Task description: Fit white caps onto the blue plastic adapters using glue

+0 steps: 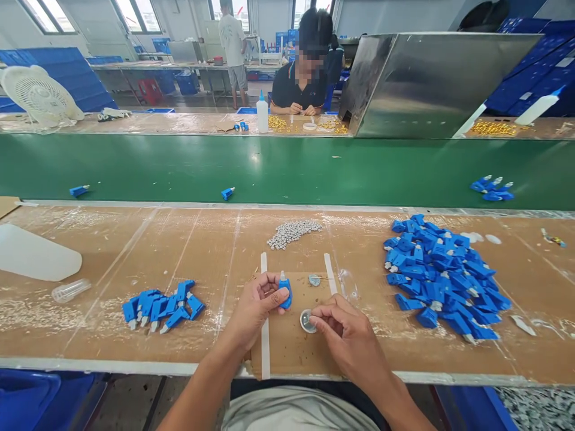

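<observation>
My left hand [265, 302] pinches a blue part [285, 294] with its pale tip pointing up, over the cardboard between two white tape strips. To its right, my right hand [344, 326] has thumb and forefinger pressed together at the edge of a small round dish [307, 321]; anything between those fingertips is too small to make out. Behind the dish lies a grey-blue lump [314, 280] with a thin stick. A heap of small grey pieces [294, 233] sits farther back. Blue parts form a small group [164, 305] at left and a large pile [442, 275] at right.
A green belt [179, 167] crosses beyond the table, carrying a few blue parts [228, 193]. A white container [38, 254] and a clear tube [70, 290] lie at left. Across the belt, a person [299, 78] sits by a white bottle [262, 114] and a metal panel [440, 84].
</observation>
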Tool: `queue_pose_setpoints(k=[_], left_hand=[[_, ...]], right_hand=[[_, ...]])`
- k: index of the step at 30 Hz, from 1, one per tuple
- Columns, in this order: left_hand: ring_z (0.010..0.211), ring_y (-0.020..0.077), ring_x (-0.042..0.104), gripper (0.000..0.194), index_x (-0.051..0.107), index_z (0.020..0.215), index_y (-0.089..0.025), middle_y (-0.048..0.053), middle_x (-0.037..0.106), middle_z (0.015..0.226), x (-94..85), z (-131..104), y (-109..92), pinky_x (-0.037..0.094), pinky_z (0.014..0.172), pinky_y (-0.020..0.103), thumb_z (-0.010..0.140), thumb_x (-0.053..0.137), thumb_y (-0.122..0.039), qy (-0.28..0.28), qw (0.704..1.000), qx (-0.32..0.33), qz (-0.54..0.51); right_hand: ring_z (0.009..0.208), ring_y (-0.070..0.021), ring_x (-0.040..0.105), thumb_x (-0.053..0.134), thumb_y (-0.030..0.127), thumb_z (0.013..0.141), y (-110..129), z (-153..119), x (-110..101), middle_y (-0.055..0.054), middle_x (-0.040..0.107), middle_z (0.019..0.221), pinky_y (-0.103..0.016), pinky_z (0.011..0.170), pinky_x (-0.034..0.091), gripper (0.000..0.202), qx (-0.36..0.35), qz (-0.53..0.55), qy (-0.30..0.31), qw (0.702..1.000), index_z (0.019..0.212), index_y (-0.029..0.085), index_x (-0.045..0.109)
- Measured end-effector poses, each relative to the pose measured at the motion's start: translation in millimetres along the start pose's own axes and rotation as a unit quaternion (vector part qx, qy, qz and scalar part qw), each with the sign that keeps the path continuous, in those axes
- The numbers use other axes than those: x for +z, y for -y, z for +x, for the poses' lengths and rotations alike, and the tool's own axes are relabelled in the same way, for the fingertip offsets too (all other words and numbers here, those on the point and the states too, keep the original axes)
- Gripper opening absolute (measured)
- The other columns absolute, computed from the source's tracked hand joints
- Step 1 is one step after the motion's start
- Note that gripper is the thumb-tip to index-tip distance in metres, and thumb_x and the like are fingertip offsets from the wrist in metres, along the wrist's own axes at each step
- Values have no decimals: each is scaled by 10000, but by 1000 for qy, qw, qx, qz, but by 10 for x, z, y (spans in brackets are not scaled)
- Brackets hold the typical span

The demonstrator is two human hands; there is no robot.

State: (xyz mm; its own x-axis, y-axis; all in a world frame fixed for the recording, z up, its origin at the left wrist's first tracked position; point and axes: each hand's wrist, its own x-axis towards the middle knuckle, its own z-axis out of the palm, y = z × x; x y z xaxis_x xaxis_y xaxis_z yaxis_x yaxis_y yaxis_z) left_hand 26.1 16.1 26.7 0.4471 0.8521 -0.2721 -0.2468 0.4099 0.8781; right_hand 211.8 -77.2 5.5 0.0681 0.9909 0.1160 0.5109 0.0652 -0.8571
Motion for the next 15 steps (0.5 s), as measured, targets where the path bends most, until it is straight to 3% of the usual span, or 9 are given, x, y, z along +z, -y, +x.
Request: queue_pose_setpoints(k=[7,15], left_hand=[[676,94,515,284,657,934,-146,4,593,800,-77,-7,72,394,574,197,778,806,-330,-11,1000,-5,7],[694,91,518,255,652,946,-131,15,586,802,-83,-15,100,414,577,181,806,787,-296,-7,1000,3,0]], right_hand=[[796,-217,544,543,139,980,116,44,-5,-62,618,841,-341,689,409,171,-159,-71,25,984,930,218,686],[774,-202,542,540,90,975,73,83,-15,-43,690,860,-341,690,419,174,-195,-76,41,977,954,223,651]])
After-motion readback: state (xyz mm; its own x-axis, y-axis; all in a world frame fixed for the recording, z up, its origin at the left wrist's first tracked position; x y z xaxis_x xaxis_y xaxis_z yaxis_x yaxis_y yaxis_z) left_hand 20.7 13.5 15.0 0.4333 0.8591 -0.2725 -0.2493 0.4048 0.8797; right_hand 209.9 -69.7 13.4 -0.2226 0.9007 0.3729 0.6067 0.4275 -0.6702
